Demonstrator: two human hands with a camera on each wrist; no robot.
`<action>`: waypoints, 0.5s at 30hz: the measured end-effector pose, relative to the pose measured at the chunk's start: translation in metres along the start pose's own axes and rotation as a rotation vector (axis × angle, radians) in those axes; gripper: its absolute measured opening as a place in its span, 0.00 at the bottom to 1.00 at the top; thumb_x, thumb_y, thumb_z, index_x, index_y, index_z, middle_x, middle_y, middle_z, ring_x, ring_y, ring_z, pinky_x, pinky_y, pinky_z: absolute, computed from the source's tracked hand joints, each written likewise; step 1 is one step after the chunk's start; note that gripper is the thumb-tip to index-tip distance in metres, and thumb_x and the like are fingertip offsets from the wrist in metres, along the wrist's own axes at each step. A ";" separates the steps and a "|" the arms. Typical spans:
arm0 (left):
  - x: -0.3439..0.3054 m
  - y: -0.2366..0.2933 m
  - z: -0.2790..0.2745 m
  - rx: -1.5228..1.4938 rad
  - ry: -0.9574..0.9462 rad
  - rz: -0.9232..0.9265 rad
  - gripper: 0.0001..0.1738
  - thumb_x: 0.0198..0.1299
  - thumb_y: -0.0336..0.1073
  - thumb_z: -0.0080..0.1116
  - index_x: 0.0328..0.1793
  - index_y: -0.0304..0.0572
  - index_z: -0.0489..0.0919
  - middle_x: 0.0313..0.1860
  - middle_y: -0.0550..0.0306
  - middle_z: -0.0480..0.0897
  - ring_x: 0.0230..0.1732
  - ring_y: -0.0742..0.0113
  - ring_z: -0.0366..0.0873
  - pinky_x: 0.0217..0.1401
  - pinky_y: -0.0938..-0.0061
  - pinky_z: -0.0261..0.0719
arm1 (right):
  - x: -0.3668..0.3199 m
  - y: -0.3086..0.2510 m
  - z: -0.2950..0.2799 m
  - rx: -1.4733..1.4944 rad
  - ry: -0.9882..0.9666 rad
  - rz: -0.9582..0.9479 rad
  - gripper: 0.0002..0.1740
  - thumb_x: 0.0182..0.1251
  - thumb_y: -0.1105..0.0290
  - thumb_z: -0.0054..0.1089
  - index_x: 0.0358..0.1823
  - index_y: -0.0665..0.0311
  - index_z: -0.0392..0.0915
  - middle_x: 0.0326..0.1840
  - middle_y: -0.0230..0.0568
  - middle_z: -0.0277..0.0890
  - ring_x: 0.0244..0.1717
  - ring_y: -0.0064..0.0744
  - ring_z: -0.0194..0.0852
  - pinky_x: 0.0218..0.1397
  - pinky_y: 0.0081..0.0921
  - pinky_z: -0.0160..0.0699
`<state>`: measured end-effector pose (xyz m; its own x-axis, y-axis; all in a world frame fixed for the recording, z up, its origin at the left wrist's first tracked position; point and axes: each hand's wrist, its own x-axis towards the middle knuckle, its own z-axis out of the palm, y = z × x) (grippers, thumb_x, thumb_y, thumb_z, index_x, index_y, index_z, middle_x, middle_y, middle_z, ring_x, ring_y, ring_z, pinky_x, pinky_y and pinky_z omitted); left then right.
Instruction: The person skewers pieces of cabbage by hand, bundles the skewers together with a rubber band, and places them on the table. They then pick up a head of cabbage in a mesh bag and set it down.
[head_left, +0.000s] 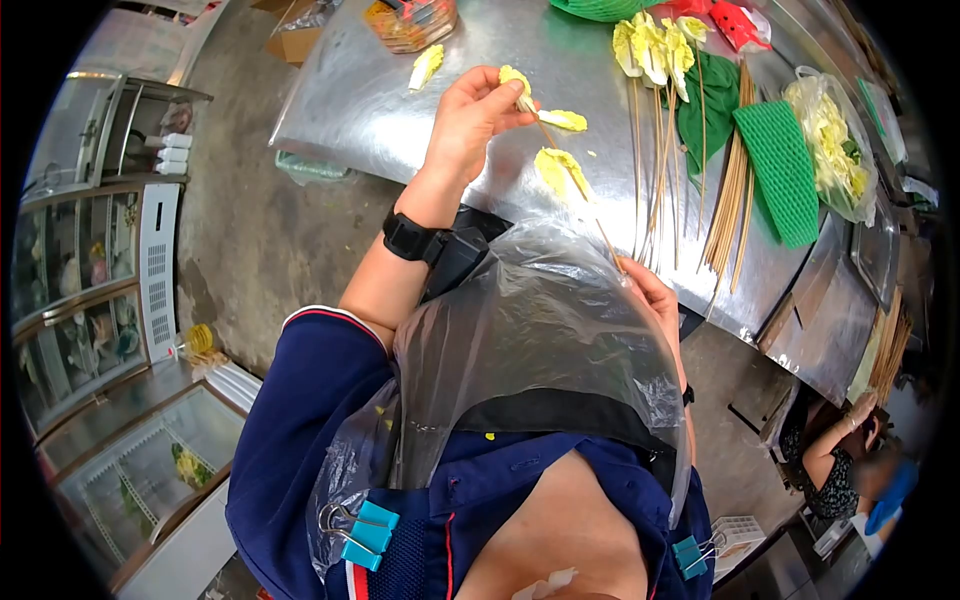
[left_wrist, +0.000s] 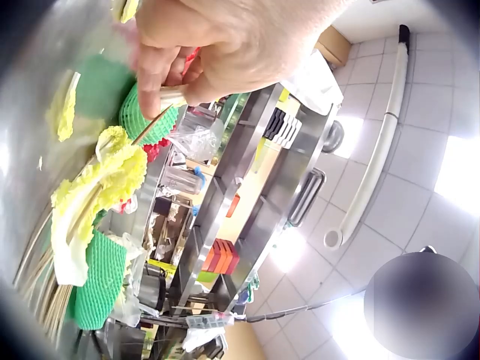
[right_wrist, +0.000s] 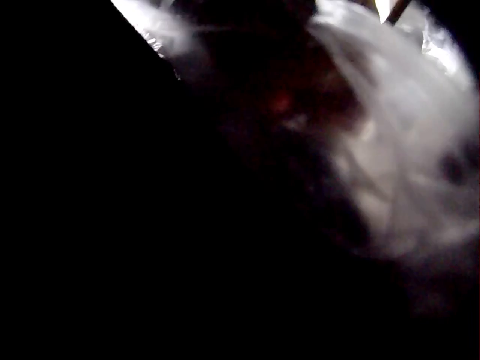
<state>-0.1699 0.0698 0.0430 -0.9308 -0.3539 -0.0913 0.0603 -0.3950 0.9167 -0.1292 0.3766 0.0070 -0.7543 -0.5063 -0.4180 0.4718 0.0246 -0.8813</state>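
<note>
My left hand (head_left: 470,118) pinches a small yellow cabbage leaf (head_left: 515,82) over the steel table. A thin wooden skewer (head_left: 606,240) slants between my hands, its upper end at the leaf's pale base in the left wrist view. Lower on the skewer sits another frilly cabbage leaf (left_wrist: 112,176). My right hand (head_left: 656,296) holds the skewer's lower end, partly covered by a clear plastic apron (head_left: 540,320). One loose leaf (head_left: 566,121) lies just beyond the skewer, and another (head_left: 427,67) farther left. The right wrist view is mostly dark, with blurred plastic (right_wrist: 405,150).
On the steel table (head_left: 350,110), several leaf-topped skewers (head_left: 655,50) lie to the right, beside a bundle of bare skewers (head_left: 733,200). Green netting (head_left: 778,172) and a bag of leaves (head_left: 830,140) are farther right. A plastic container (head_left: 405,25) stands at the back.
</note>
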 end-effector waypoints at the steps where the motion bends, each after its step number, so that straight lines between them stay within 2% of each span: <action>1: 0.000 0.000 -0.001 0.007 0.005 0.002 0.06 0.62 0.33 0.54 0.41 0.38 0.74 0.35 0.57 0.79 0.39 0.64 0.81 0.43 0.74 0.81 | 0.000 -0.001 0.001 0.015 -0.002 0.007 0.16 0.67 0.71 0.52 0.54 0.67 0.74 0.42 0.30 0.78 0.38 0.13 0.71 0.40 0.11 0.69; 9: 0.000 -0.003 0.001 0.037 0.039 0.039 0.07 0.61 0.32 0.55 0.41 0.36 0.74 0.34 0.57 0.79 0.39 0.64 0.81 0.43 0.74 0.81 | 0.001 -0.002 0.001 0.000 0.002 0.037 0.16 0.68 0.70 0.52 0.55 0.67 0.73 0.40 0.29 0.77 0.36 0.12 0.70 0.38 0.11 0.68; 15: -0.005 -0.011 0.006 -0.018 0.058 0.056 0.07 0.60 0.31 0.56 0.41 0.36 0.73 0.35 0.58 0.78 0.41 0.63 0.80 0.47 0.71 0.80 | 0.002 0.000 0.002 0.018 0.006 0.022 0.16 0.68 0.70 0.52 0.55 0.67 0.73 0.41 0.28 0.77 0.35 0.12 0.69 0.37 0.10 0.68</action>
<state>-0.1680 0.0810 0.0354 -0.9032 -0.4244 -0.0634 0.1184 -0.3884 0.9139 -0.1295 0.3742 0.0069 -0.7464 -0.5002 -0.4389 0.4967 0.0202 -0.8677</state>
